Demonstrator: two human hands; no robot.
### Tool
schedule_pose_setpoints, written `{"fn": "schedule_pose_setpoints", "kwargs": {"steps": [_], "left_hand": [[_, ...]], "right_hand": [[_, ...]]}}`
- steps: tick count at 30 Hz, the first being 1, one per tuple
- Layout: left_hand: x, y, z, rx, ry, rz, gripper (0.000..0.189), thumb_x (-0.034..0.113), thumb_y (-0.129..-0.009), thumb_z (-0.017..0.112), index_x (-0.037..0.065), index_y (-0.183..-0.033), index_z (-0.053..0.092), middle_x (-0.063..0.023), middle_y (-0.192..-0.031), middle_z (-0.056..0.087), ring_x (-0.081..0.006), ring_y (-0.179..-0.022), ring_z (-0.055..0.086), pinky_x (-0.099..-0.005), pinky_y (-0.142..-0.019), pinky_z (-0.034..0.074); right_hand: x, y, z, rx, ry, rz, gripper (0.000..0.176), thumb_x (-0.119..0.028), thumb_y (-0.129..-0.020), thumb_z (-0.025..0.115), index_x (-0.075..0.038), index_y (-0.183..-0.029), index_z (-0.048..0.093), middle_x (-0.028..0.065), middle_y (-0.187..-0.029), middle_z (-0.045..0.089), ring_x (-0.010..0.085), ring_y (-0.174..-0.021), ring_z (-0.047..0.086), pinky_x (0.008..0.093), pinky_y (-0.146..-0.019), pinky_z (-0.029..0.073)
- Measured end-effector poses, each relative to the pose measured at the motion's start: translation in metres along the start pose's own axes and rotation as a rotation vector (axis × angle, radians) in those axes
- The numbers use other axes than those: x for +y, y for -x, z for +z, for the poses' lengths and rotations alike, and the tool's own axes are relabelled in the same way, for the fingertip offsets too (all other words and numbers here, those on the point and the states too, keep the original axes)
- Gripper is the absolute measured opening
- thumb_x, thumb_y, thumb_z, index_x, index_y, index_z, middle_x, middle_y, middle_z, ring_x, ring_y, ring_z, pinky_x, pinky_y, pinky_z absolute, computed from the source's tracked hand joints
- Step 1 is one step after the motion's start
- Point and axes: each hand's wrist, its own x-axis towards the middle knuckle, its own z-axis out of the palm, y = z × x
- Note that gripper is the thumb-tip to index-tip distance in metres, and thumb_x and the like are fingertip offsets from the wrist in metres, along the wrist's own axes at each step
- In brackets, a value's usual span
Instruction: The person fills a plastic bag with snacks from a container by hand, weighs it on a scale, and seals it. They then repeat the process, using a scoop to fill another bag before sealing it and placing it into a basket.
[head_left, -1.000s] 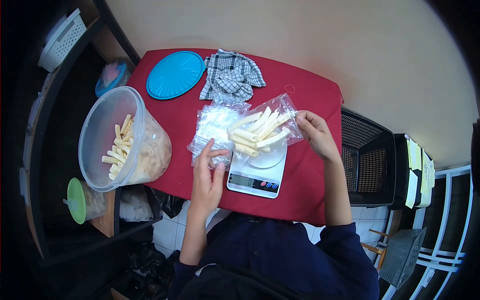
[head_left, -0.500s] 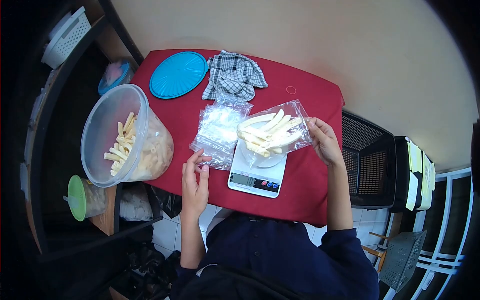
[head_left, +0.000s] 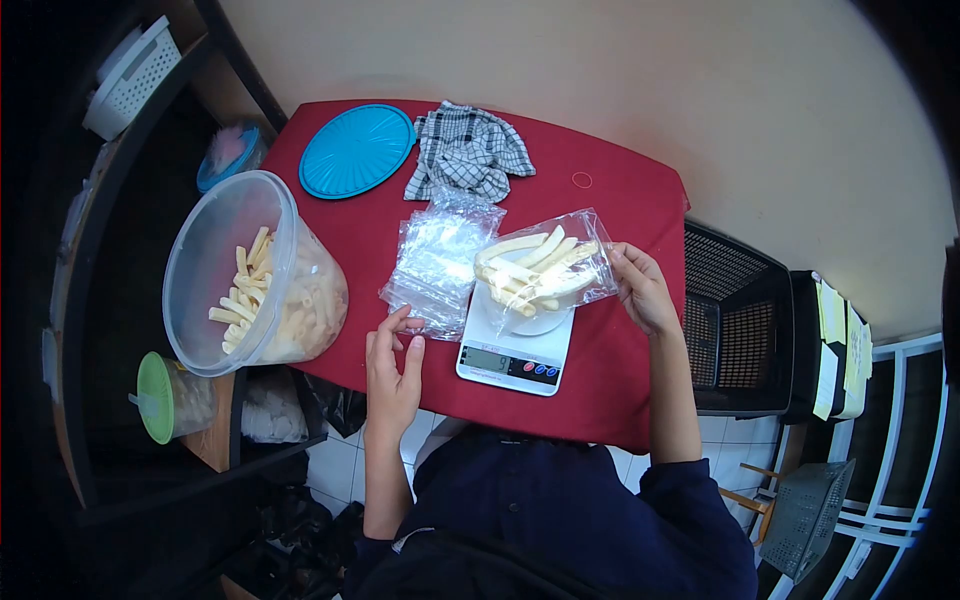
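Plastic bag (head_left: 545, 268), long axis toward right hand (head_left: 645, 290)

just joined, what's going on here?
Someone's right hand holds a clear bag of pale sticks by one end over a digital scale; can't tell if it rests there. The left hand holds nothing, beside a pile of clear bags. An open tub with more sticks stands left.
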Motion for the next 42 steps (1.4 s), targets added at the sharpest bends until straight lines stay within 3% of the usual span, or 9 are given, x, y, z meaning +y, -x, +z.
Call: {"fn": "schedule_pose_setpoints", "kwargs": {"steps": [5, 8, 12, 15, 18, 21, 23, 28, 42], "left_hand": [[0.005, 0.0, -0.01, 0.009, 0.008, 0.028, 0.044, 0.016, -0.083, 0.056, 0.001, -0.122, 0.045, -0.0112, -0.111, 0.054, -0.0195, -0.083, 0.043, -0.0309, -0.079, 0.037], [0.047, 0.0, -0.032, 0.033, -0.073, 0.176, 0.089, 0.032, -0.064, 0.076, -0.001, -0.132, 0.03, -0.0156, -0.124, 0.043, -0.0271, -0.107, 0.043, -0.0368, -0.094, 0.034], [0.092, -0.009, -0.034, 0.071, -0.159, 0.387, 0.102, 0.031, -0.059, 0.081, -0.002, -0.135, 0.021, -0.0192, -0.125, 0.041, -0.0285, -0.118, 0.039, -0.0405, -0.097, 0.034], [0.079, -0.018, -0.033, -0.001, 0.168, 0.346, 0.098, 0.019, -0.063, 0.079, -0.001, -0.136, 0.017, -0.0209, -0.123, 0.043, -0.0267, -0.116, 0.044, -0.0398, -0.093, 0.039], [0.062, -0.021, -0.033, -0.159, 0.925, 0.042, 0.083, -0.001, -0.069, 0.07, -0.001, -0.135, 0.021, -0.0131, -0.111, 0.053, -0.0187, -0.104, 0.053, -0.0307, -0.087, 0.046], [0.053, -0.022, -0.022, -0.181, 0.834, 0.188, 0.071, 0.0, -0.07, 0.07, -0.002, -0.13, 0.032, -0.0128, -0.113, 0.053, -0.0172, -0.106, 0.052, -0.0294, -0.086, 0.046], [0.054, -0.019, -0.017, -0.205, 0.856, 0.135, 0.058, 0.002, -0.074, 0.068, -0.002, -0.124, 0.039, -0.0119, -0.112, 0.054, -0.0163, -0.105, 0.053, -0.0289, -0.085, 0.045], [0.061, -0.02, -0.007, -0.143, 0.809, 0.038, 0.034, 0.006, -0.082, 0.061, -0.001, -0.112, 0.047, -0.0088, -0.102, 0.058, -0.0139, -0.095, 0.057, -0.0281, -0.081, 0.046], [0.062, -0.028, 0.005, -0.096, 0.672, 0.1, 0.015, 0.011, -0.084, 0.06, 0.001, -0.095, 0.059, -0.0031, -0.088, 0.061, -0.0076, -0.084, 0.056, -0.024, -0.074, 0.044]], "right_hand": [[-0.01, -0.003, 0.009, -0.042, 0.007, -0.018, 0.02, -0.015, -0.093, 0.045, 0.001, -0.1, 0.055, 0.0043, -0.09, 0.06, 0.0069, -0.082, 0.057, 0.0198, -0.073, 0.046], [-0.057, -0.005, 0.076, -0.236, 0.524, -0.121, 0.015, -0.011, -0.089, 0.05, 0.002, -0.088, 0.057, 0.0058, -0.092, 0.059, 0.0099, -0.081, 0.058, 0.0221, -0.07, 0.048], [-0.071, -0.011, 0.15, -0.592, 0.76, -0.379, 0.012, -0.007, -0.084, 0.055, 0.005, -0.083, 0.056, 0.0119, -0.091, 0.059, 0.0154, -0.076, 0.06, 0.0256, -0.063, 0.048], [-0.079, -0.025, 0.16, -0.69, 0.872, -0.586, 0.01, -0.005, -0.084, 0.056, 0.004, -0.082, 0.056, 0.0113, -0.089, 0.06, 0.0149, -0.073, 0.059, 0.0249, -0.061, 0.048], [-0.079, -0.024, 0.166, -0.601, 0.798, -0.493, 0.011, -0.006, -0.084, 0.057, 0.004, -0.081, 0.056, 0.0107, -0.088, 0.06, 0.0126, -0.071, 0.058, 0.0246, -0.059, 0.047], [-0.073, -0.02, 0.169, -0.548, 0.742, -0.465, 0.011, -0.008, -0.083, 0.058, 0.003, -0.082, 0.055, 0.0116, -0.082, 0.059, 0.0205, -0.073, 0.061, 0.0286, -0.059, 0.051], [-0.066, -0.02, 0.166, -0.417, 0.719, -0.492, 0.011, -0.007, -0.083, 0.059, 0.004, -0.08, 0.058, 0.0092, -0.086, 0.06, 0.0115, -0.072, 0.058, 0.025, -0.064, 0.049], [-0.038, -0.02, 0.158, -0.364, 0.503, -0.546, 0.038, -0.01, -0.077, 0.066, -0.002, -0.112, 0.052, 0.0103, -0.082, 0.066, 0.0187, -0.082, 0.065, 0.0293, -0.072, 0.049], [-0.04, -0.018, 0.143, -0.395, 0.715, -0.636, 0.036, -0.006, -0.073, 0.068, -0.001, -0.106, 0.054, 0.0088, -0.075, 0.064, 0.0195, -0.081, 0.064, 0.0334, -0.079, 0.047]]}}
